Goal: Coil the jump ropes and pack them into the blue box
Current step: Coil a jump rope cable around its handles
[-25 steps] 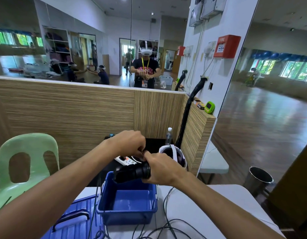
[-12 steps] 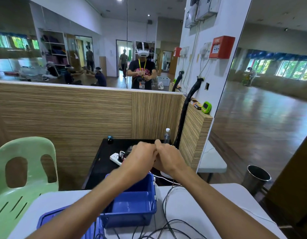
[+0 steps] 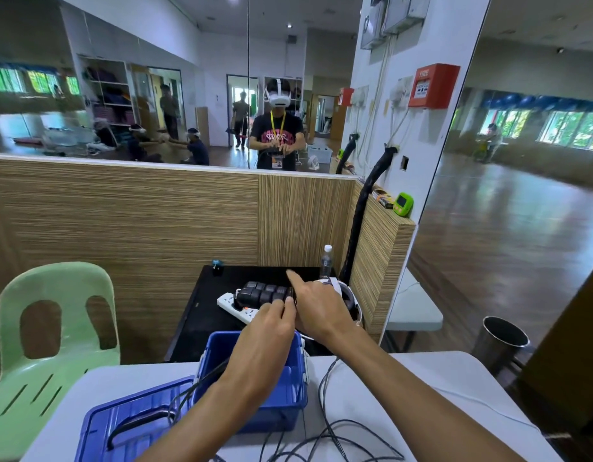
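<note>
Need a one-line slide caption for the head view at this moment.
Both hands, left and right, hold black jump-rope handles above the open blue box; loose rope lies on the table.

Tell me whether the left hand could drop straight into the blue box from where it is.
Probably yes. The left hand hovers just above the blue box, which is open-topped, its lid lying beside it. The hand does grip the black rope handles.
</note>
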Motion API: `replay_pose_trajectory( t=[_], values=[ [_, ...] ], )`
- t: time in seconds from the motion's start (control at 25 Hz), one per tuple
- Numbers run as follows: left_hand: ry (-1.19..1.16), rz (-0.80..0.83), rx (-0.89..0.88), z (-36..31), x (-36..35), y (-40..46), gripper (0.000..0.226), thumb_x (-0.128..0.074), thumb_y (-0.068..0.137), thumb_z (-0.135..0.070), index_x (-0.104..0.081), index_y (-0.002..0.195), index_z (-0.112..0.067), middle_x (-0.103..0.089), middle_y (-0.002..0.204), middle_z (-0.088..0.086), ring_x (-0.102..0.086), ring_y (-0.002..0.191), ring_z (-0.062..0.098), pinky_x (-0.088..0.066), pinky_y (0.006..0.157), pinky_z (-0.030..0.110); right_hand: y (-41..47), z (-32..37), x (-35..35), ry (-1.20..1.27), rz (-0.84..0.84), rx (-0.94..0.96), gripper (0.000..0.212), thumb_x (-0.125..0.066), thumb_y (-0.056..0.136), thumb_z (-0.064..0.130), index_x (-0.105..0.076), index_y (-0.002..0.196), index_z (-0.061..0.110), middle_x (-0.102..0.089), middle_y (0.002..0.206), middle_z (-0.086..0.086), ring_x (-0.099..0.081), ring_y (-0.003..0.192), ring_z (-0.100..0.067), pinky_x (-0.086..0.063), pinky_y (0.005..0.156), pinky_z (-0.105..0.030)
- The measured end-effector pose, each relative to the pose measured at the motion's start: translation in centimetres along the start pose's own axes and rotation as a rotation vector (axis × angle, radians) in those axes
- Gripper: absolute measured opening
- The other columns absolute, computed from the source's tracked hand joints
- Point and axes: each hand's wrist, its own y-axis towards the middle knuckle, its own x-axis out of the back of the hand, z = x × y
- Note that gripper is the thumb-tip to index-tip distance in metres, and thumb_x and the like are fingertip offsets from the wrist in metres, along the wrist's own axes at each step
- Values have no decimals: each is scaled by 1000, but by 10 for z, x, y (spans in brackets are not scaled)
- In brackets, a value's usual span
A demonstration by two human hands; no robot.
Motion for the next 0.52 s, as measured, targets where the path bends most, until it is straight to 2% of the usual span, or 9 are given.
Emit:
replay_pose_trajectory(
  t=[0.04, 0.12, 0.2, 0.32, 0.4, 0.48, 0.52],
  values=[
    [22, 2, -15, 2, 3, -2, 90, -76, 65, 6, -33, 145, 3, -55, 118, 6, -55, 104, 18, -48, 81, 21, 1, 0, 0, 10, -17, 22, 42, -52, 92, 28, -49, 131, 12, -68, 95, -12, -64, 88, -35, -45, 67, -40],
    [-23, -95, -25, 10, -7, -6, 96, -87, 31, 11, -60, 123, 4, -65, 92, 5, -63, 78, 17, -52, 58, 20, 2, 1, 1, 39, -23, 25, 27, -53, 91, 28, -55, 113, 12, -67, 91, -11, -64, 85, -35, -42, 64, -38],
    [-50, -150, -42, 15, -16, -11, 96, -86, 25, 14, -65, 117, 4, -66, 87, 4, -63, 73, 17, -53, 56, 22, 1, 4, 3, 42, 8, 10, 22, -55, 90, 28, -52, 102, 11, -66, 90, -12, -62, 83, -36, -37, 61, -36],
    [-88, -168, -74, 20, -15, -8, 93, -86, 32, 15, -63, 121, 1, -65, 91, 3, -62, 76, 17, -55, 59, 25, 0, 3, 3, 35, 33, -18, 26, -59, 89, 33, -51, 99, 10, -65, 91, -13, -62, 84, -35, -37, 62, -35],
    [-140, -178, -61, 24, -17, -3, 81, -83, 47, 14, -61, 123, -5, -63, 91, 0, -60, 77, 16, -56, 59, 29, 3, 1, 4, 24, 24, -33, 31, -63, 88, 38, -52, 100, 11, -66, 91, -12, -63, 84, -33, -42, 65, -36],
    [-327, -212, 14, 19, -13, 0, 47, -75, 75, 5, -65, 118, -12, -61, 86, -4, -57, 73, 11, -53, 62, 26, 4, 0, 4, 25, 24, -41, 31, -63, 88, 37, -52, 101, 11, -66, 92, -13, -63, 86, -33, -42, 65, -36],
    [-468, -228, 87, 14, -9, 1, 28, -68, 86, -4, -69, 112, -15, -62, 84, -7, -58, 71, 8, -50, 63, 20, 4, 1, 3, 25, 34, -39, 30, -62, 88, 35, -52, 102, 10, -65, 93, -13, -63, 87, -34, -41, 64, -36]
  ],
)
